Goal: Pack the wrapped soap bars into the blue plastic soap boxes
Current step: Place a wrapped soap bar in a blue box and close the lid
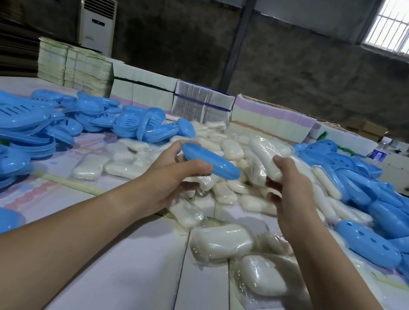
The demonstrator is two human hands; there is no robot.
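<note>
**Inspector:** Far left of the surface (121, 289): a heap of loose blue box halves (14, 120), slotted, some nested. More lie along the back.

**Assistant:** And the left hand (175, 174)?

**Inspector:** It holds one blue box (210, 160) above the soap pile, thumb on the near edge, fingers curled round the far side. The grip is pinched on that box. Whether the piece is a single half or a shut pair, I cannot tell from this angle.

**Assistant:** The soap itself?

**Inspector:** Wrapped bars (221, 241) lie in a loose mound in the middle of the surface, several close to the person. The right hand (289, 193) grips one bar (268, 157), lifted clear of the mound, fingers curled round its wrapper. Box and bar are near each other, not touching.

**Assistant:** Step in hand, in your judgement?

**Inspector:** Bringing bar to box. To do it well: turn the box so its hollow faces up, line the bar's long side with the box's long side, and lay it in flat. The film is slack and likely slippery, so tuck any loose wrapper inside the rim before a lid goes on, or the halves may not seat.

**Assistant:** Further right?

**Inspector:** A second heap of box halves (378, 211), these with round holes. Stacks of flat cartons (201, 103) stand along the back edge.
</note>
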